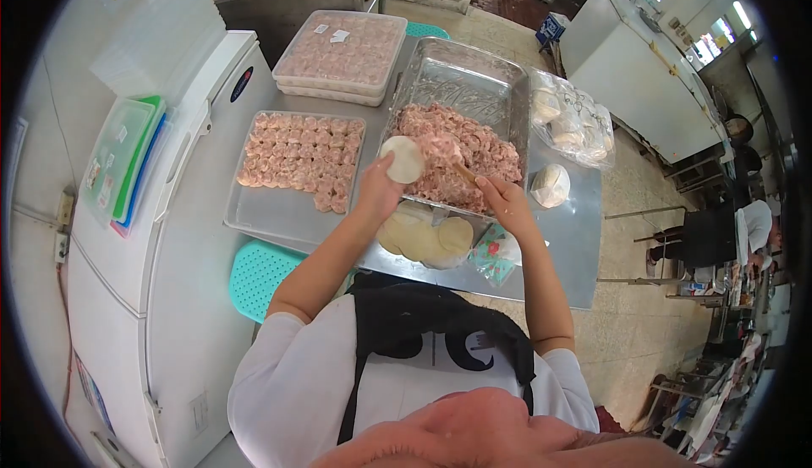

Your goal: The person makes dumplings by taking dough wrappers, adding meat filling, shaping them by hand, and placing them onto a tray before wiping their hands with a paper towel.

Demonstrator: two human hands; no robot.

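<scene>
My left hand [382,187] holds a round, pale dumpling wrapper [403,159] at the near left edge of a deep metal pan [474,66]. Closed around a wooden handle, my right hand [505,200] grips a spatula [464,172] whose far end is at the minced meat [495,142] in the pan. The blade is covered by meat, so its shape cannot be made out. Loose wrappers [423,235] lie overlapped just in front of the pan. Left of it, a shallow tray [245,212] carries rows of filled dumplings [300,155].
Stacked lidded trays of dumplings [338,49] stand at the back left. Bagged wrappers [571,121] and a wrapped stack [551,185] lie right of the pan. A printed plastic bag [493,256] sits near the front edge. A white freezer [194,214] flanks the table, beside a turquoise stool [262,278].
</scene>
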